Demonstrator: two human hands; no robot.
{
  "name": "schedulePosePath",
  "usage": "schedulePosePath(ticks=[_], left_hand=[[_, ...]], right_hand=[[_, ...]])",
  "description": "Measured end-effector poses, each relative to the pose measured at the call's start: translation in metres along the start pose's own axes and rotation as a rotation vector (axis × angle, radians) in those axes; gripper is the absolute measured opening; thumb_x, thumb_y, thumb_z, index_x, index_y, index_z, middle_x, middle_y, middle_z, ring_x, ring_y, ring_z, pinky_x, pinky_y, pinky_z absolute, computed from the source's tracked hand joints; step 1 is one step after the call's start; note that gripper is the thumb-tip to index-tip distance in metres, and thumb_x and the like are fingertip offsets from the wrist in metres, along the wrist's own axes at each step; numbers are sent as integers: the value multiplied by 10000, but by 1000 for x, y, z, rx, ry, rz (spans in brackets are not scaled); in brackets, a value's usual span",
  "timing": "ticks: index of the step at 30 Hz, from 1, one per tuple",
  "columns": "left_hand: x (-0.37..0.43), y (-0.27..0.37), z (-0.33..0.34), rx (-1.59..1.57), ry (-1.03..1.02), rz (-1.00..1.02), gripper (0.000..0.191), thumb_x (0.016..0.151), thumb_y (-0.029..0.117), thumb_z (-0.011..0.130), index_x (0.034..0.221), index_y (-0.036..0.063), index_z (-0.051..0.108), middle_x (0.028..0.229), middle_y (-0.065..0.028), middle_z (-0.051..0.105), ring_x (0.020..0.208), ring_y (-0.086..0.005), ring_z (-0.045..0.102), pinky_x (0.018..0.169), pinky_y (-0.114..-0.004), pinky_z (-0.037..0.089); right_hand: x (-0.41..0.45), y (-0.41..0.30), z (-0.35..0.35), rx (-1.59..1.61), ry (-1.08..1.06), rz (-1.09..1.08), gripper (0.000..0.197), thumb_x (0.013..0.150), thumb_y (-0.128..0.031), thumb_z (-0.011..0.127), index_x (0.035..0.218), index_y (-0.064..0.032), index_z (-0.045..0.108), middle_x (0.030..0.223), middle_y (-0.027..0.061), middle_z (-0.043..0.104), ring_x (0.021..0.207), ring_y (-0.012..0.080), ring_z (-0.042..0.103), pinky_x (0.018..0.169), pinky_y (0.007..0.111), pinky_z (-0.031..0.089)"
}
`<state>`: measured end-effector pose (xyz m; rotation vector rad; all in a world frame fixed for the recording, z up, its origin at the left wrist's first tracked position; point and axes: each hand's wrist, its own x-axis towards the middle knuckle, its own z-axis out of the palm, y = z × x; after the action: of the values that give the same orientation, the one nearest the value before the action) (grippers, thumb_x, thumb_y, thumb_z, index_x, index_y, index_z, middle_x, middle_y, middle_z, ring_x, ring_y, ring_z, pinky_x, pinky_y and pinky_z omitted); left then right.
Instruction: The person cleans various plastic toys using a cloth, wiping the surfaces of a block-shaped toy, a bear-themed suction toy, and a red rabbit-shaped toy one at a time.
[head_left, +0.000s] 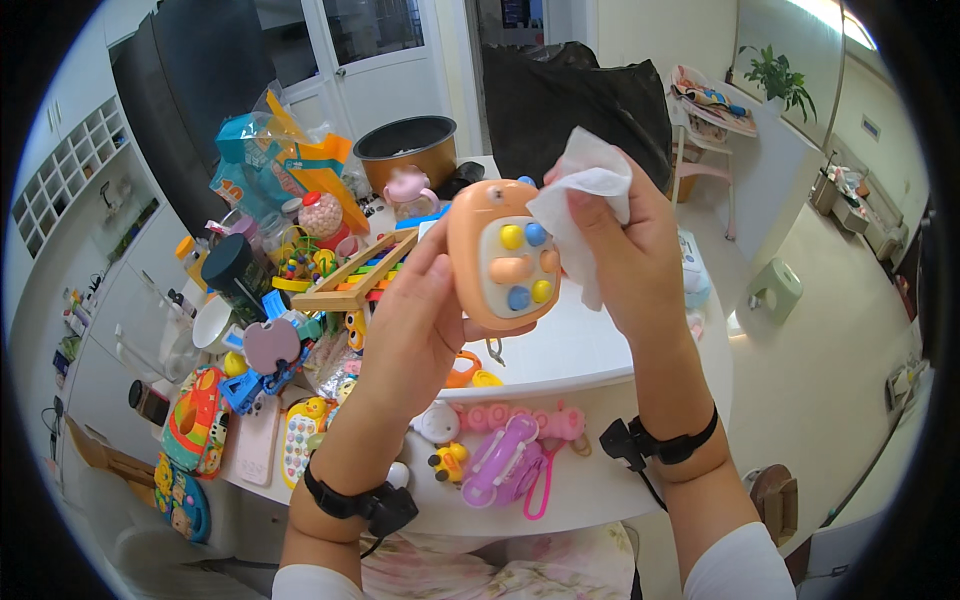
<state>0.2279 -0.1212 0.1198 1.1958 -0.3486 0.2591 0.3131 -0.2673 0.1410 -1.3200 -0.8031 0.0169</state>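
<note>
My left hand (420, 315) grips an orange plastic toy (469, 262) from its left side and underneath, above the table. Its white panel carries yellow, blue and orange buttons and faces me. Pinched in my right hand (630, 232) is a crumpled white wipe or tissue (589, 180), whose lower edge hangs down beside the toy's right side. The wipe overlaps the toy's upper right edge; whether they touch I cannot tell. Below both hands lies a white tray-like surface (570, 345) with a metal clip (495, 351) and an orange ring (463, 369) at its left.
Toys crowd the table's left: a wooden-framed xylophone (352, 298), a toy phone (300, 442) and a cloth toy (196, 420). At the front sit a purple toy (506, 461) and a small yellow toy (450, 461). A pot (405, 154) and jar (321, 214) stand behind.
</note>
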Motion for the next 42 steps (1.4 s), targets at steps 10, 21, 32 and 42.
schedulePosePath(ticks=[10,21,32,42], left_hand=[[-2,-7,-17,144,49,221,656,883,404,481,1342,46,179,1242,-86,392,1090,-174,466,890,-297,400],[-9,-14,-11,922,-71,368,488,776,214,555,1179,4,376,1078,-135,429,1028,-225,455,860,-315,377],[-3,-37,-7,438,76,367,495,909,310,384,1276,3,257,1222,-130,361,1119,-195,407,924,-309,346],[-10,4,-29,-586,108,157,602,881,552,291,1261,94,377,1225,-67,462,1121,-242,465,948,-376,378]], right_hand=[[-7,20,44,-2,-402,-459,579,820,-145,549,1325,-31,291,1318,171,308,1238,290,280,988,376,277],[-10,9,33,-230,-195,-613,284,747,-90,562,1018,-19,517,933,131,437,906,251,450,818,325,381],[-21,24,55,221,-113,-196,443,898,-270,460,1235,4,372,1234,160,416,1136,243,428,939,342,337],[-12,42,72,-595,-170,-756,719,789,-263,581,1375,-67,213,1409,184,223,1297,371,213,1007,490,189]])
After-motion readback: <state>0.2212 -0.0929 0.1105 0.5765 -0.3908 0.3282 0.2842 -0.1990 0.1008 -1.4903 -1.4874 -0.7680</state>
